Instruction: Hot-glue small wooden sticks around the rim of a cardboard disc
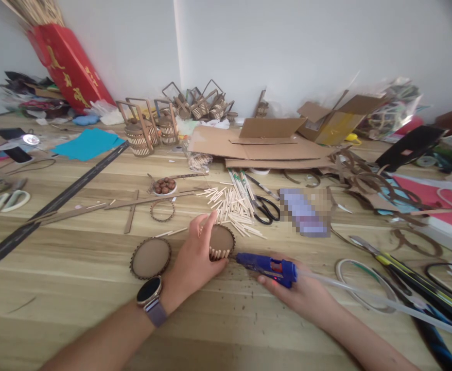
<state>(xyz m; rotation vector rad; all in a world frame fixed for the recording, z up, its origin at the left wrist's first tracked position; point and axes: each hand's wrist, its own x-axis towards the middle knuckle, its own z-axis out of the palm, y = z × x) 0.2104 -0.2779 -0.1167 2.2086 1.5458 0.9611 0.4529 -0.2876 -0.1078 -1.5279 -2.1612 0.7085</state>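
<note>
My left hand (pixel 198 247), with a watch on its wrist, is curled round a round cardboard base (pixel 223 238). The thumb presses at the near rim and the other fingers are partly hidden. A short row of small wooden sticks (pixel 219 253) stands upright along that notched rim. In my right hand (pixel 293 286) is a blue hot glue gun (pixel 266 267), its nozzle touching or very close to the base's near right edge. A long clear glue stick (pixel 368 296) trails from its back. Left of my left hand lies a second round base (pixel 151 256) with a dark notched edge.
Loose wooden sticks (pixel 236 208) are heaped beyond the base, beside black scissors (pixel 265 210). A bowl of brown beads (pixel 164 186) stands further left. Cardboard sheets (pixel 264 147) and small finished baskets (pixel 139 136) fill the back. A yellow-black cutter (pixel 422 283) lies right.
</note>
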